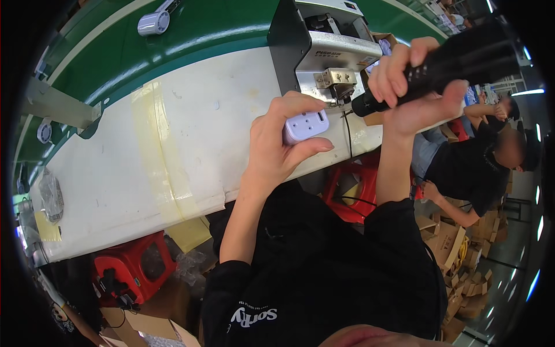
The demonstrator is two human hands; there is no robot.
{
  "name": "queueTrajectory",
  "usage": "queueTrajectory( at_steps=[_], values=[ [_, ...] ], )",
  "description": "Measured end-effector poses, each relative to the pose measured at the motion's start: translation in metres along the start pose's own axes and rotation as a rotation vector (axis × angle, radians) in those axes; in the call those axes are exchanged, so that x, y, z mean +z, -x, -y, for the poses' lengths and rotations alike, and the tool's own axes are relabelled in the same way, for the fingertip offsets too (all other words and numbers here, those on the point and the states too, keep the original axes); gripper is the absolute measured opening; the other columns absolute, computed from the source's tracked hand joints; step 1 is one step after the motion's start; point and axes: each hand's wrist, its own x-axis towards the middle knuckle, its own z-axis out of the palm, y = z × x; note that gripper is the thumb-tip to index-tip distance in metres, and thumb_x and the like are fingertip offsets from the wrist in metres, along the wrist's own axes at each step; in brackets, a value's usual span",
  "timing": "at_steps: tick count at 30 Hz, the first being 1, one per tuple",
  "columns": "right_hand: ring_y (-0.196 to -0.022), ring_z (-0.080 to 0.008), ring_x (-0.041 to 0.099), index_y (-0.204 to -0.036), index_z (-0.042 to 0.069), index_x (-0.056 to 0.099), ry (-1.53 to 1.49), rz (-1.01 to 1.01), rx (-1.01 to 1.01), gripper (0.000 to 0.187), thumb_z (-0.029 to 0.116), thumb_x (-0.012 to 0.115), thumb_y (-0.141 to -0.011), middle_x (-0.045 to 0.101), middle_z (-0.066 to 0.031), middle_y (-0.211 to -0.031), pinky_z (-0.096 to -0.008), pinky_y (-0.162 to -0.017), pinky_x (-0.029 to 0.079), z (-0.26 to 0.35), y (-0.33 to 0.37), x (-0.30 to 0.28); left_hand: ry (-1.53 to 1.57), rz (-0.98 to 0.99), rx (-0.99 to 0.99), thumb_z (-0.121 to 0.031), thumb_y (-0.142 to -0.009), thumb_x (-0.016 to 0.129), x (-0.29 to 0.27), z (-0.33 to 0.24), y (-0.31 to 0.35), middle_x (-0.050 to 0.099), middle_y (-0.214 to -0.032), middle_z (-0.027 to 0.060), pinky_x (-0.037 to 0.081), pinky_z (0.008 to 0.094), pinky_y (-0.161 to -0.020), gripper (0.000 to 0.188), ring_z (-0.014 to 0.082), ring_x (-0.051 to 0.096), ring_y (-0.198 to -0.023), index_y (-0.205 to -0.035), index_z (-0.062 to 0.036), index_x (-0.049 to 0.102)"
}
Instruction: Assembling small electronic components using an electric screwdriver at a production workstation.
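My left hand (276, 134) is closed around a small lavender plastic casing (306, 126) with rounded corners, several small holes on its face and a dark slot at one end. My right hand (409, 87) grips a black electric screwdriver (457, 61), held slanting with its bit pointing down and left. The bit's tip is beside the front outlet of a silver and black screw feeder (335, 58), close to the brass-coloured block (336, 77). Whether a screw sits on the tip is too small to tell. The casing is just left of the tip, apart from it.
The white worktable (214, 115) has yellowish tape across it, and a clear plastic bag (51, 195) lies at its left end. Beyond runs a green conveyor belt (225, 23) carrying a lavender handheld fan (154, 23). Red stools (136, 263) stand below. Co-workers (474, 168) and cardboard boxes (448, 240) are at right.
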Motion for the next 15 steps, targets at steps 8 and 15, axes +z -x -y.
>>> queueTrajectory(
  at_steps=[8,15],
  values=[
    [-0.041,-0.006,0.039,-0.093,0.01,0.042,-0.306,0.367,-0.085,0.065,0.07,0.053,-0.071,0.042,0.0027,-0.061,-0.0201,-0.041,0.033,0.043,-0.033,0.035,-0.008,0.014,0.029,-0.032,-0.08,0.069,0.0,-0.001,-0.001,0.057,-0.085,0.0135,0.043,0.0236,-0.059,0.046,0.0132,0.053,-0.068,-0.104,-0.0018,0.044],
    [-0.047,-0.0121,0.045,-0.099,0.013,0.038,-0.289,0.484,0.017,0.045,0.043,0.059,-0.073,0.046,-0.002,-0.066,-0.0269,-0.047,0.036,0.057,-0.049,0.072,-0.087,-0.013,0.004,-0.023,-0.079,0.07,-0.005,-0.01,-0.001,0.058,-0.085,0.0093,0.043,0.0241,-0.061,0.039,0.0127,0.052,-0.068,-0.101,-0.0026,0.046]
  ],
)
